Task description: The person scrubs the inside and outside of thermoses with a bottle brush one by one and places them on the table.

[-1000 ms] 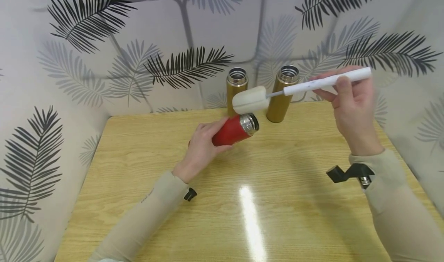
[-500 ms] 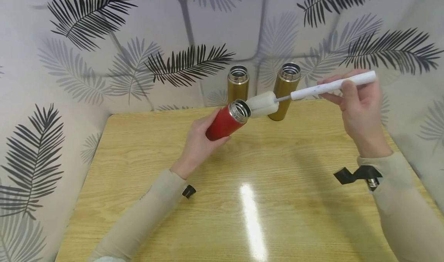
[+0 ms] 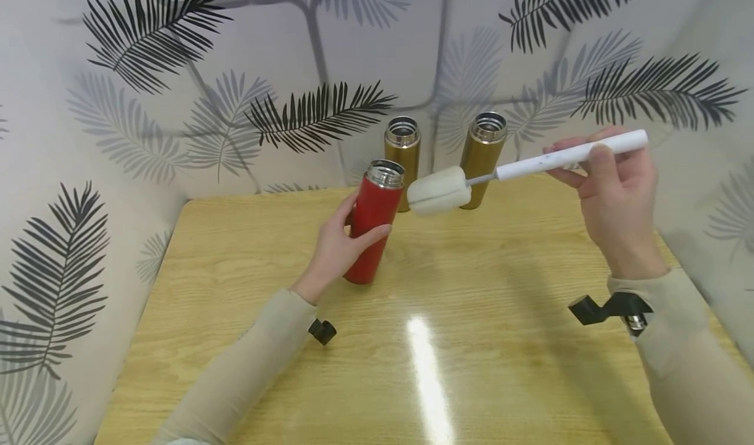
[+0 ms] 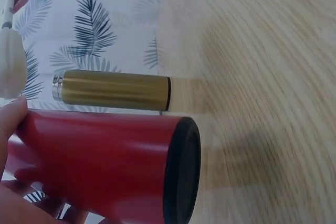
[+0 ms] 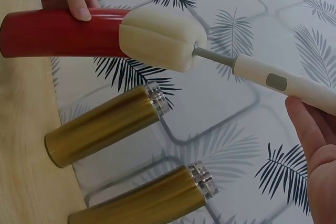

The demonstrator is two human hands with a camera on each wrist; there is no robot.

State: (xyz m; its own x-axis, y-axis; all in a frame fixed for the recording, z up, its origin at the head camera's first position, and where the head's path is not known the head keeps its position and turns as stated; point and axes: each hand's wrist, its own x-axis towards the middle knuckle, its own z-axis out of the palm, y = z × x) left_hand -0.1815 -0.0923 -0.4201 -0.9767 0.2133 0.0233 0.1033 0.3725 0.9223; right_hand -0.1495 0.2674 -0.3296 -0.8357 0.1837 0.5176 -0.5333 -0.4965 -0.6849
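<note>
My left hand (image 3: 337, 247) grips a red flask (image 3: 372, 226) round its middle; the flask leans slightly right with its steel mouth up and uncapped. In the left wrist view its black base (image 4: 182, 174) shows above the wood. My right hand (image 3: 620, 199) pinches the white handle (image 3: 571, 157) of a sponge brush. The cream sponge head (image 3: 438, 191) hangs in the air just right of the flask's mouth, outside it. In the right wrist view the sponge (image 5: 163, 38) overlaps the mouth end of the red flask (image 5: 63, 32).
Two gold flasks without caps, one (image 3: 402, 150) behind the red flask and one (image 3: 482, 157) behind the brush, stand upright at the back of the wooden table (image 3: 247, 235). A leaf-patterned wall covering (image 3: 377, 52) rises behind the table.
My left hand has turned the red flask from a strong tilt to nearly upright. My right hand has shifted right and slightly down with the brush, whose sponge no longer overlaps the flask.
</note>
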